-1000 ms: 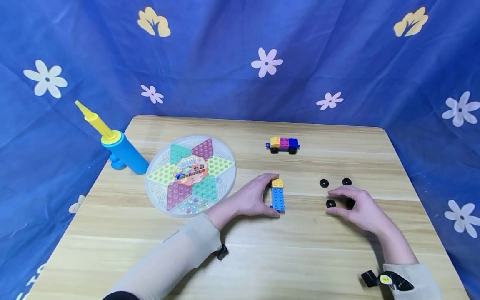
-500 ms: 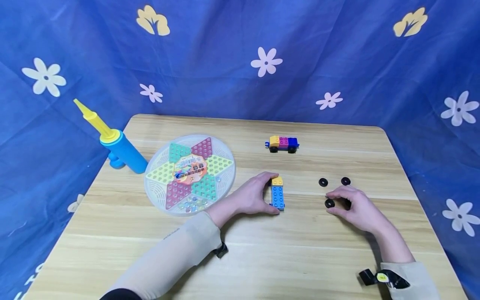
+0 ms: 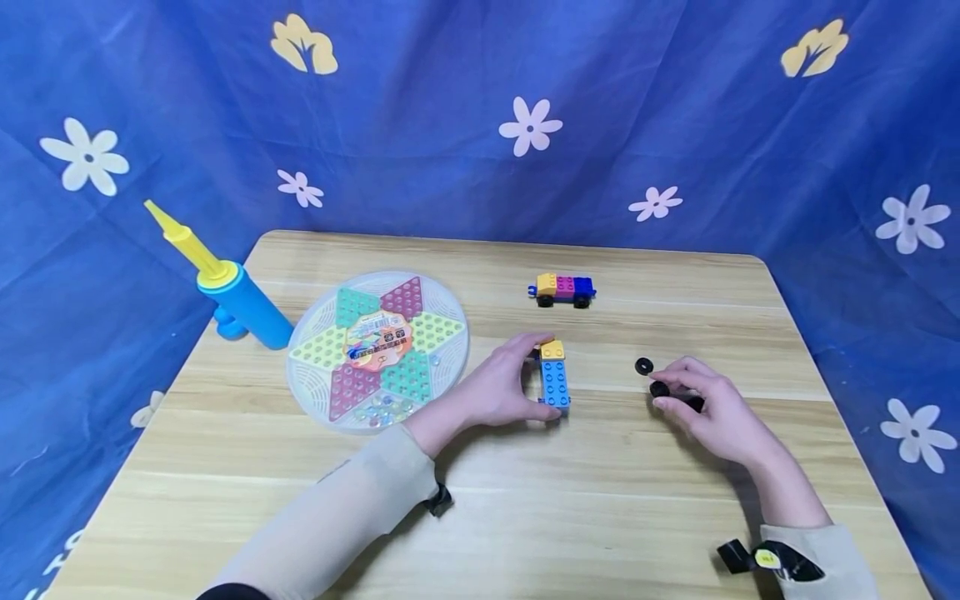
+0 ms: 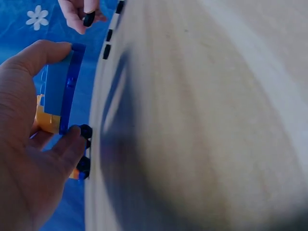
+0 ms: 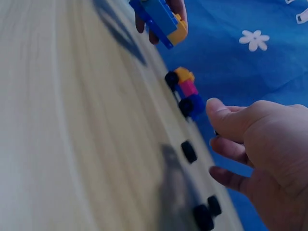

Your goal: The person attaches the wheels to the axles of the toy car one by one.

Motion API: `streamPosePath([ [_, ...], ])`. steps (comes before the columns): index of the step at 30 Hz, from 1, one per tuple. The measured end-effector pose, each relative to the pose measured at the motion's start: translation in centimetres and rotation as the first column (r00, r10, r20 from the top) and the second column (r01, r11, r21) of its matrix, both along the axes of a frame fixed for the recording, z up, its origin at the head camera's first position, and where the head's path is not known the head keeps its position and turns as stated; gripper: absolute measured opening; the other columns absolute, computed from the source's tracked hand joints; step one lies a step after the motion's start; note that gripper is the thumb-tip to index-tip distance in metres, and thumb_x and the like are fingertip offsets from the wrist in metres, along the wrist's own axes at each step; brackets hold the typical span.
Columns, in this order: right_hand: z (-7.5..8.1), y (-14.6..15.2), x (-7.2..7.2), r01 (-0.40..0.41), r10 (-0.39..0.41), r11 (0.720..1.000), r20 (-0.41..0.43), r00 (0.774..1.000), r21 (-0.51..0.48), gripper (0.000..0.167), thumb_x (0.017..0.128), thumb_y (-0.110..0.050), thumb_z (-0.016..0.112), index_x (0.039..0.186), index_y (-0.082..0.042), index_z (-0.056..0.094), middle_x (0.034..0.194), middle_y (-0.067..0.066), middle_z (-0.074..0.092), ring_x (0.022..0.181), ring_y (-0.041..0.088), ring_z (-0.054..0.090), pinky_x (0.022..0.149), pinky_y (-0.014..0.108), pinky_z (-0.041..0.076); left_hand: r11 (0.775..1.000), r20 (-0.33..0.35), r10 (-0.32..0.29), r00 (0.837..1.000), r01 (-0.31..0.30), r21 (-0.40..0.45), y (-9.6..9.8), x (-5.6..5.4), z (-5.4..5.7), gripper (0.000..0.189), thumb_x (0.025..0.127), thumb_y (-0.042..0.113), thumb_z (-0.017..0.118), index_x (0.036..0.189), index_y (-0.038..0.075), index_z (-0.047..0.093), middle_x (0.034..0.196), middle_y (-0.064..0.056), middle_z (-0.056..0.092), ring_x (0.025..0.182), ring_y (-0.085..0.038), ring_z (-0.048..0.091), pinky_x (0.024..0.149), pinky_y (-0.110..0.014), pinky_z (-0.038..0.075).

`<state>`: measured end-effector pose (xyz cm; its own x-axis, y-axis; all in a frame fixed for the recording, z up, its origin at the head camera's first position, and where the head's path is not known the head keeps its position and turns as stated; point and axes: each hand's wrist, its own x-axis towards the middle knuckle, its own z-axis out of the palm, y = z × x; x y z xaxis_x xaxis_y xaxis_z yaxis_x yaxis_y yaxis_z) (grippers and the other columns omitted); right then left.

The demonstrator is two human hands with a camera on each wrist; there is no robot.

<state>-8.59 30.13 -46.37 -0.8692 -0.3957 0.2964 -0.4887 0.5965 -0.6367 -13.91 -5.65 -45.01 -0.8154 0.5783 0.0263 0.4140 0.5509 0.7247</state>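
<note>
Right hand (image 3: 711,410) pinches one wheel (image 3: 659,389) near three loose wheels (image 5: 189,151); left hand (image 3: 497,387) pinches one block car (image 3: 555,383) by both ends.

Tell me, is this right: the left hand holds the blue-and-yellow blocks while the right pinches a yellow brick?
The second half is wrong: the right hand pinches a black wheel, as the left wrist view shows. The left hand does hold the blue-and-yellow blocks.
</note>
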Motion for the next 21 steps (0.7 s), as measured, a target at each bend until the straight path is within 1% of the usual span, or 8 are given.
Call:
streamPosePath([
  [2,0.6,-0.5,0.1,-0.005,0.005,1.0,-0.022,1.0,-0.015,0.036,0.089,0.006,0.081,0.124,-0.003,0.075,0.115,-0.005,0.067,0.096,0.013,0.066,0.083,0.022,0.053,0.999,0.002,-0.003,1.0,0.003,0.032,-0.2,0.1,0.5,0.114,0.072,0.042,0.098,0.164,0.013,0.036,0.161,-0.005,0.044,0.14,-0.027,0.05,0.119,-0.044,0.039],
  [5,1.6,-1.3,0.3,-0.03,0.027,0.998,-0.043,0.999,-0.049,0.039,0.088,0.007,0.082,0.123,-0.009,0.076,0.116,-0.005,0.068,0.095,0.013,0.066,0.08,0.022,0.053,0.996,0.009,-0.009,1.0,0.008,0.09,-0.5,0.3,1.1,0.115,0.072,0.036,0.1,0.164,0.015,0.035,0.162,-0.002,0.042,0.137,-0.024,0.053,0.117,-0.043,0.042],
  [8,2.4,-2.3,0.4,-0.075,0.071,0.992,-0.045,0.996,-0.103,0.043,0.087,0.011,0.081,0.122,-0.014,0.076,0.117,-0.004,0.068,0.095,0.012,0.065,0.079,0.023,0.054,0.989,0.002,-0.006,1.0,0.006,0.148,-0.8,0.5,1.7,0.117,0.069,0.031,0.101,0.165,0.021,0.034,0.161,0.003,0.042,0.133,-0.019,0.054,0.114,-0.04,0.045],
  [10,2.8,-3.0,0.5,-0.109,0.106,0.982,-0.027,0.994,-0.154,0.045,0.087,0.015,0.079,0.121,-0.013,0.074,0.117,-0.001,0.067,0.097,0.014,0.065,0.082,0.023,0.055,0.978,-0.016,-0.019,1.0,0.022,0.209,-0.9,0.7,2.1,0.118,0.068,0.026,0.102,0.164,0.021,0.034,0.159,0.003,0.042,0.131,-0.018,0.054,0.112,-0.039,0.047],
  [13,3.4,-4.0,0.6,-0.149,0.153,0.962,-0.003,0.988,-0.231,0.046,0.085,0.019,0.077,0.12,-0.009,0.073,0.117,0.004,0.067,0.1,0.017,0.065,0.088,0.023,0.056,0.949,-0.064,-0.044,0.997,0.062,0.309,-1.1,0.8,2.7,0.119,0.066,0.019,0.101,0.163,0.018,0.034,0.157,0.0,0.043,0.13,-0.017,0.054,0.108,-0.038,0.051],
  [16,4.1,-4.8,0.7,-0.172,0.18,0.942,0.0,0.984,-0.287,0.046,0.084,0.023,0.077,0.12,-0.006,0.072,0.116,0.007,0.068,0.101,0.02,0.066,0.091,0.025,0.057,0.91,-0.102,-0.07,0.992,0.105,0.401,-1.3,0.9,3.4,0.116,0.065,0.012,0.101,0.161,0.013,0.037,0.155,-0.004,0.044,0.128,-0.018,0.054,0.103,-0.039,0.055],
  [18,4.5,-5.4,0.7,-0.186,0.188,0.935,-0.021,0.982,-0.302,0.047,0.083,0.024,0.076,0.12,-0.005,0.073,0.115,0.009,0.069,0.1,0.02,0.066,0.09,0.025,0.057,0.888,-0.107,-0.073,0.992,0.114,0.446,-1.4,1.0,3.7,0.113,0.064,0.008,0.1,0.159,0.012,0.039,0.153,-0.003,0.044,0.126,-0.019,0.056,0.1,-0.038,0.057],
  [21,5.1,-6.2,0.4,-0.201,0.192,0.927,-0.062,0.98,-0.316,0.048,0.081,0.026,0.076,0.12,-0.003,0.073,0.115,0.011,0.07,0.098,0.02,0.067,0.089,0.025,0.057,0.849,-0.08,-0.083,0.993,0.112,0.516,-1.6,1.0,4.1,0.111,0.063,-0.001,0.099,0.157,0.011,0.04,0.15,-0.004,0.046,0.122,-0.022,0.06,0.099,-0.036,0.057],
])
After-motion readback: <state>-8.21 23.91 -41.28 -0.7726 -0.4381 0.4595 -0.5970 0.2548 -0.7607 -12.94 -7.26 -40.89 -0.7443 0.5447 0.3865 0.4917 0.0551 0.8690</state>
